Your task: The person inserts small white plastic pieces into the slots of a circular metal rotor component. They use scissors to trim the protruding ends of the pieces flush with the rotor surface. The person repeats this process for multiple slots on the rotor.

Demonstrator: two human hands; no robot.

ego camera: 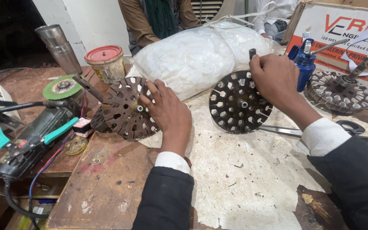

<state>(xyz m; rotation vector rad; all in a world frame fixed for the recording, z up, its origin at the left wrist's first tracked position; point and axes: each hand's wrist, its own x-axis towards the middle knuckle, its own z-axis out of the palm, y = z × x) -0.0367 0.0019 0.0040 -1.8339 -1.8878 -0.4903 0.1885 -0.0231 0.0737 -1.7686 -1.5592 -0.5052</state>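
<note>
A big white bag (196, 55) of pale scraps lies just beyond both hands, its bulk filling the gap between the 2 slotted discs. Left of the left hand (167, 108) sits an angle grinder (35, 136) with teal grips and a green wheel, and behind that a red-lidded tin (106, 63). Right of the right hand (275, 79) stands a blue bottle (304, 64), then a third, paler disc (337, 91) leaning near a cardboard box (341, 30) with a white and orange printed panel. Scissors (358, 130) lie under the right forearm.

The left fingers (152, 96) are spread apart, resting flat on the rusty disc (126, 108), which stands tilted on the worktop (235, 179). The right fingers (258, 68) curl over the top rim of the dark disc (237, 102), seemingly clamped on it, though the grip is partly hidden. Both forearms reach forward in dark sleeves with white cuffs.
</note>
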